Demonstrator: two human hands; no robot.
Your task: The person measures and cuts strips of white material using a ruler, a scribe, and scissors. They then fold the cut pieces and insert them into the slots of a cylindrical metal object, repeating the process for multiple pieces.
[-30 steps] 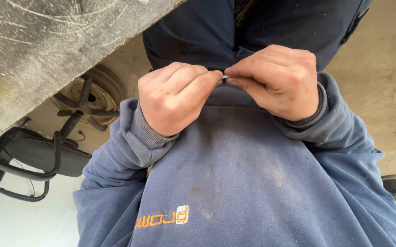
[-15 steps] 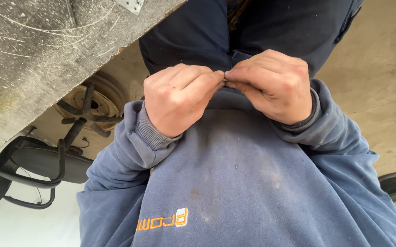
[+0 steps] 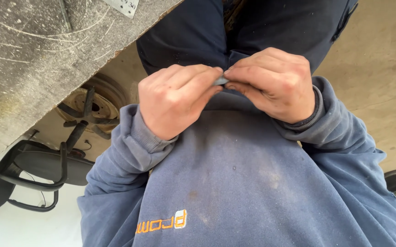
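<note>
Both the left hand (image 3: 175, 103) and the right hand (image 3: 271, 84) pinch a small grey piece (image 3: 220, 81) between fingertips, held close over the blue sweatshirt (image 3: 234, 183) for fine control

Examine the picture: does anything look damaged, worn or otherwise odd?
Yes: the grey slab surface at upper left is covered in scratches, and the blue sweatshirt has dusty smudges. Both hands pinch a small grey piece; nothing is spilled.
</note>
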